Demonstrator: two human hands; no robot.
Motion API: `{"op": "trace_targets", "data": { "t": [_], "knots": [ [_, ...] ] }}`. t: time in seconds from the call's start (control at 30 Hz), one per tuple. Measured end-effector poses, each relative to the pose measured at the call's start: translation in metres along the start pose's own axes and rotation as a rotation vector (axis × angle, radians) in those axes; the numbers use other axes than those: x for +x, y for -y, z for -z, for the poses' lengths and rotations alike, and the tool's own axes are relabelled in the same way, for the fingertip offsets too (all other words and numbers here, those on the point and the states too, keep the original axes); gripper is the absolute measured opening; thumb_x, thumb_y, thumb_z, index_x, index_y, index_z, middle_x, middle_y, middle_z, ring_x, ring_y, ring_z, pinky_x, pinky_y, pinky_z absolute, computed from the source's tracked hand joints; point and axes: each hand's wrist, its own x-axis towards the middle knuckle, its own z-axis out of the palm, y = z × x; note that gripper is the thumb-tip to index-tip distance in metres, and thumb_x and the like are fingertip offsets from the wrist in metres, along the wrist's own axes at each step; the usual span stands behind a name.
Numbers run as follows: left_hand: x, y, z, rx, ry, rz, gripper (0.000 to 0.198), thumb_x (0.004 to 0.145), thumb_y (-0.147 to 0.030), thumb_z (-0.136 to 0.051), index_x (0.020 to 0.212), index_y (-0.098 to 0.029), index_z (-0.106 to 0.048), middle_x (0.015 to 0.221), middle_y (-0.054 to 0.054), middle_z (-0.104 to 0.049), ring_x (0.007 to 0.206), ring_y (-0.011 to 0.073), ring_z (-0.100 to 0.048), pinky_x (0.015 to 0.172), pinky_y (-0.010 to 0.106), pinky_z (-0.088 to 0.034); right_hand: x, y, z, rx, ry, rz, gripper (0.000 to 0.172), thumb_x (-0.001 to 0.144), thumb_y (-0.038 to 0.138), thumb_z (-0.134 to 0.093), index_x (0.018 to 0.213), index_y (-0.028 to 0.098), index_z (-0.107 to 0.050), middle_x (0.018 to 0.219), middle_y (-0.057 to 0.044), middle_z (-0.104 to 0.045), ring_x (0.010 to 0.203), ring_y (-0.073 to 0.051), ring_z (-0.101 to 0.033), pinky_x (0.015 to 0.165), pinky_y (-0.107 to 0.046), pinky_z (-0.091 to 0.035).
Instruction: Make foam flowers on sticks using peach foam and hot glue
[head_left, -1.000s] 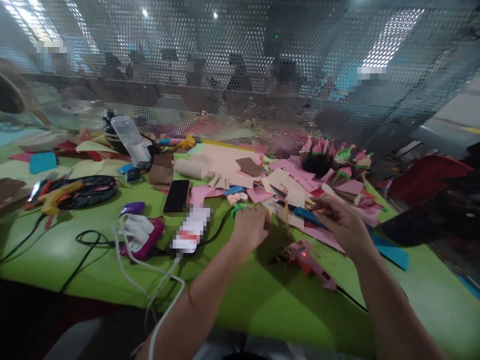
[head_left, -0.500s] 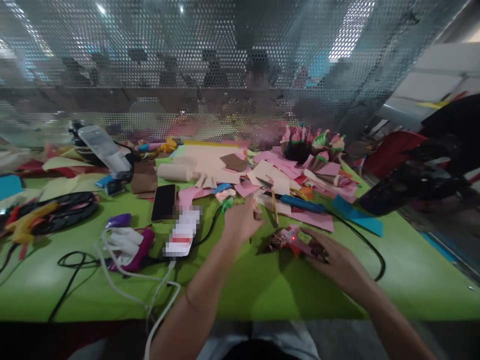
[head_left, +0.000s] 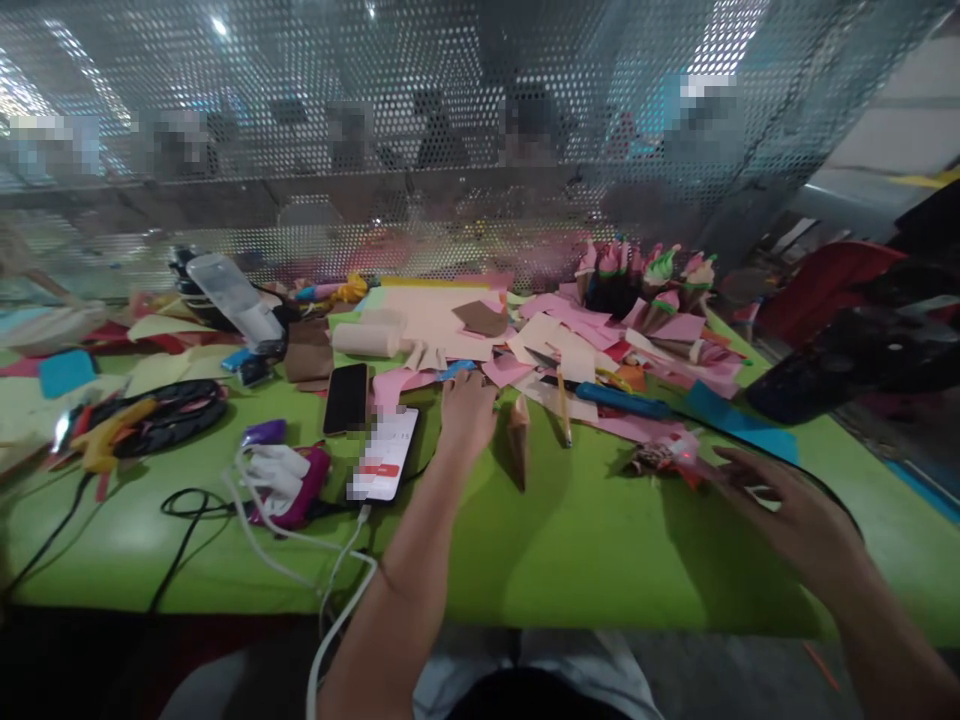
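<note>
My left hand [head_left: 469, 412] reaches over the table, its fingers stretched out at a small crumpled blue piece [head_left: 457, 369]. The hand covers the spot beneath it; whether it touches the blue piece I cannot tell. Just right of it is a brown paper cone [head_left: 520, 440], point toward me, touched by neither hand. My right hand [head_left: 780, 505], at the right, has thumb and fingers around the near end of a pink tool with a red light [head_left: 686, 453], perhaps a glue gun. Brown crumpled bits [head_left: 649, 458] show at the tool's far end.
Paper scraps [head_left: 555, 340] cover the back. A pencil [head_left: 563, 410] and a blue-handled tool [head_left: 622, 399] lie right of the cone. Phones [head_left: 386, 455], cables and a purple adapter [head_left: 296, 490] are on the left, with a yellow glue gun [head_left: 112, 435]. Finished paper cones [head_left: 660, 275] stand back right.
My right hand has moved right together with the pink tool. My left hand has shifted left and forward, over a green piece, and the paper cone now shows fully. The view has turned slightly left.
</note>
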Motion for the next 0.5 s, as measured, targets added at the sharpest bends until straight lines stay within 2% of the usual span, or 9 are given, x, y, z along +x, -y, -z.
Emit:
{"op": "trace_targets", "data": {
  "t": [0.13,0.3,0.4,0.5],
  "knots": [
    [0.003,0.003,-0.011,0.042,-0.007,-0.021,0.017,0.087,-0.019,-0.062,0.101,-0.019,-0.072,0.116,0.013,-0.065,0.121,0.0326,-0.051,0.097,0.046,-0.041,-0.004,0.025,0.006,-0.138,-0.155,0.095,0.054,0.081,0.065,-0.052,0.111,0.023,-0.068,0.105,-0.015,-0.071,0.091,-0.031,-0.069,0.07,-0.04,-0.054],
    [0.007,0.008,-0.01,-0.048,-0.065,0.015,0.015,0.089,-0.02,-0.06,0.095,-0.019,-0.073,0.114,0.014,-0.066,0.121,0.0329,-0.051,0.097,0.046,-0.041,0.005,0.073,0.002,-0.094,-0.21,0.34,0.043,0.091,0.053,-0.053,0.115,0.022,-0.069,0.103,-0.012,-0.072,0.093,-0.027,-0.069,0.085,-0.039,-0.054],
    [0.01,0.009,-0.005,-0.259,-0.156,0.086,0.01,0.087,-0.021,-0.063,0.088,-0.018,-0.073,0.107,0.012,-0.068,0.116,0.0306,-0.054,0.099,0.045,-0.04,0.017,0.112,-0.011,0.009,-0.198,0.515,0.031,0.092,0.043,-0.057,0.114,0.024,-0.069,0.106,-0.01,-0.073,0.099,-0.027,-0.068,0.085,-0.041,-0.054],
    [0.012,0.008,-0.002,-0.607,-0.259,0.066,0.008,0.084,-0.022,-0.064,0.082,-0.018,-0.07,0.095,0.008,-0.07,0.1,0.0241,-0.06,0.098,0.04,-0.041,0.031,0.155,-0.029,0.147,-0.104,0.627,0.025,0.093,0.032,-0.058,0.113,0.025,-0.07,0.105,-0.008,-0.073,0.099,-0.025,-0.067,0.085,-0.039,-0.054]
  ]
}}
